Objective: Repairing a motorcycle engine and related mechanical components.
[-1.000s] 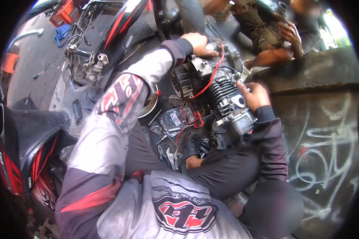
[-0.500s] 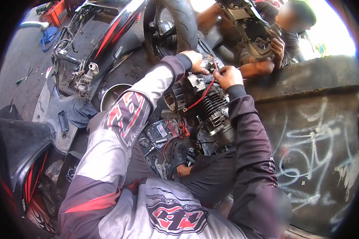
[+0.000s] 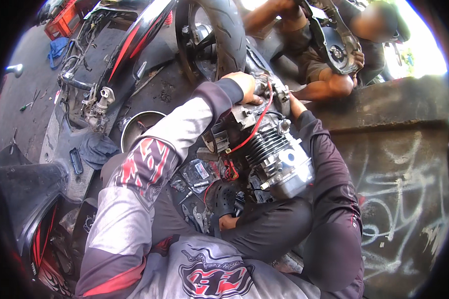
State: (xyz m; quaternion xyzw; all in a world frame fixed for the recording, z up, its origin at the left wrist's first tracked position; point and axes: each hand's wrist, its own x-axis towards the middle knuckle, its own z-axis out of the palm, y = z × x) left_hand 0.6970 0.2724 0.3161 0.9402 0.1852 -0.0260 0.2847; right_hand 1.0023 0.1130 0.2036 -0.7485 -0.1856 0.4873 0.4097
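Since the engine [image 3: 284,162] lies between the person's folded leg [image 3: 269,226] and the wheel [image 3: 230,45], the left hand [image 3: 243,88] rests on the engine's far end, probably to steady it, while the right hand [image 3: 296,105] reaches round behind, mostly hidden, and neither grip can be told.

A grey, red-marked jersey [image 3: 214,266] tops dark trousers [image 3: 269,224].

graffiti [image 3: 391,226] on wall [image 3: 341,149], lettering [image 3: 215,280] on shirt [image 3: 154,281]
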